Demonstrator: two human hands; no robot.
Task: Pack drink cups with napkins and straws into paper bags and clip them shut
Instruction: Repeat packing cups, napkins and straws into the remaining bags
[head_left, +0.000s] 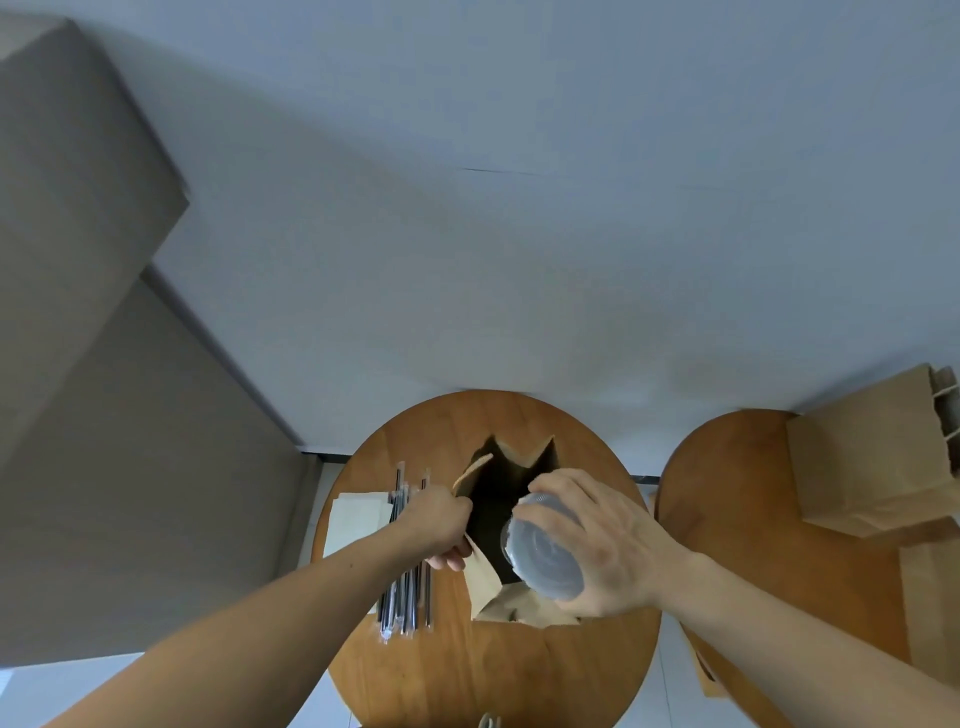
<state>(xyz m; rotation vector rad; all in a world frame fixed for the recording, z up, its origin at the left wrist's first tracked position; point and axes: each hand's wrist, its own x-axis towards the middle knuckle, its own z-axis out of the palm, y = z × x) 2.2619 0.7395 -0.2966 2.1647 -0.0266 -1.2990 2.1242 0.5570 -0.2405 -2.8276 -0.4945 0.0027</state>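
**A lidded cup is held over an open paper bag**

Two bare forearms are seen from above, reaching in from the bottom corners toward a small round wooden table (467, 670).

The right hand (608, 551) is wrapped around a clear plastic cup (543, 553), with fingers curled over its side. The cup is tilted, its flat lid turned up toward the camera and its base pointing down at the bag's mouth. It appears to be held this way so that it can be slid in base first. How far it has entered cannot be told.

The left hand (441, 525) is closed on the left edge of the brown paper bag (488, 587), pinching the paper. The bag stands upright at the middle of the table. Its mouth is pulled wide, probably to steady it and to give the cup room; the inside shows only as darkness.

Just left of the bag, partly under the left wrist, a bundle of wrapped dark straws (405, 597) lies on the tabletop. Beside the straws, a flat stack of pale napkins (356, 519) lies at the table's left edge. Both are placed within easy reach of the left hand, likely for packing next. No clip can be made out.

Farther right, a second table (727, 493) of the same wood carries more brown bags (872, 467), lying on their sides and not yet opened.

Beyond everything, a plain grey wall (519, 208) fills the upper view, with a beige panel (78, 260) at far left.
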